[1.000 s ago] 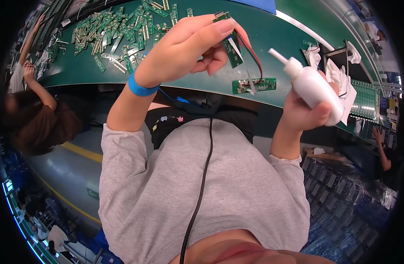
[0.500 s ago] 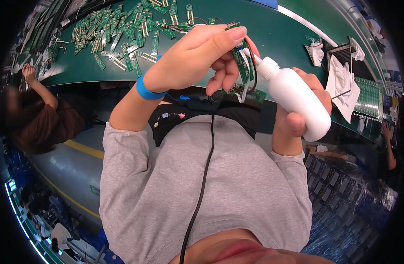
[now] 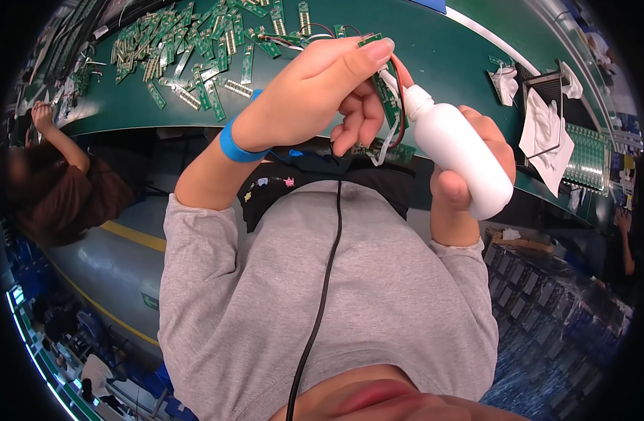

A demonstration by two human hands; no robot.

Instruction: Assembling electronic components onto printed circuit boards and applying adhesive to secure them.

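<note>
Between thumb and fingers, my left hand [image 3: 315, 91] grips a narrow green circuit board [image 3: 388, 102] above the table's near edge. Red, black and white wires [image 3: 400, 116] hang from the board. My right hand [image 3: 469, 165] is wrapped round a white squeeze bottle [image 3: 462, 158], tilted so its nozzle [image 3: 388, 76] points up and left to the board. The tip is at the board's face by my left fingers; whether it touches, I cannot tell. A second green board [image 3: 396, 151] hangs just below the held one. A blue band [image 3: 239, 142] circles my left wrist.
Loose circuit boards [image 3: 196, 52] lie heaped on the green table [image 3: 434, 63], far left. At the right stand a dark rack [image 3: 546, 84], white gloves [image 3: 543, 126] and a panel of green boards [image 3: 586, 158]. Another person's hand [image 3: 43, 116] is at the left.
The bottle in my right hand has shifted left and slightly up, bringing its nozzle closer over the board. My left hand has stayed nearly in place, keeping its hold.
</note>
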